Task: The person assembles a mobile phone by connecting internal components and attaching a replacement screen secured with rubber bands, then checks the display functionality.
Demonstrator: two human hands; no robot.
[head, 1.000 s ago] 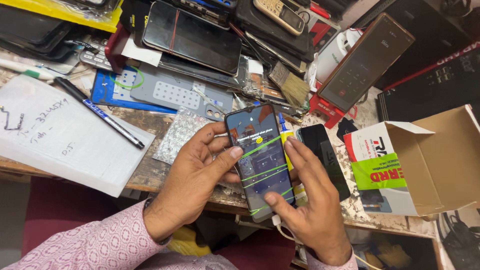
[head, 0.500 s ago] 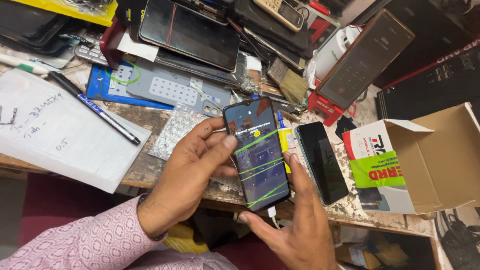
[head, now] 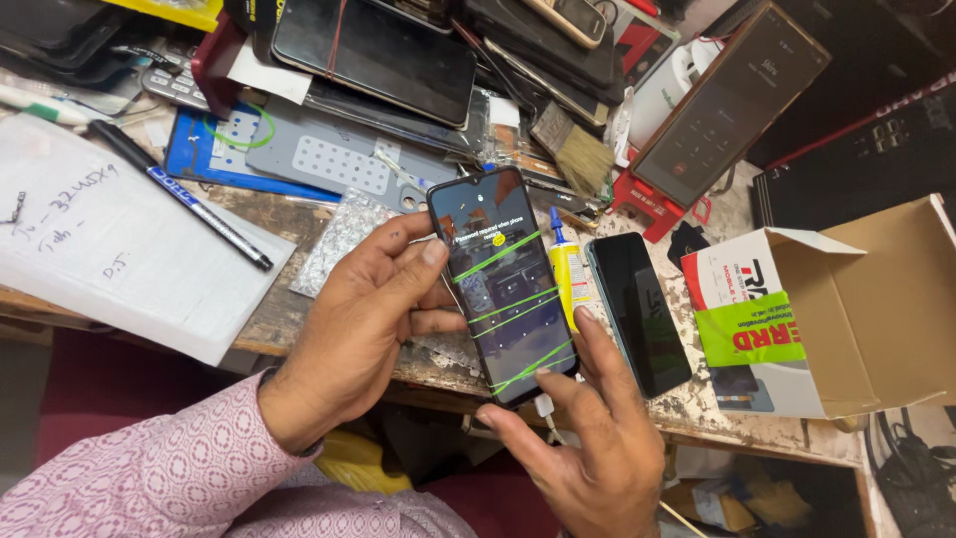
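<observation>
My left hand [head: 363, 324] grips the phone [head: 503, 284] by its side, long axis pointing away from me; my right hand [head: 588, 438], fingers spread, supports its lower end above the table edge [head: 299, 344].

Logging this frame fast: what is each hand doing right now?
Left hand: closed on the phone, thumb on its screen.
Right hand: open, fingertips touching the phone's lower end by the cable.
</observation>
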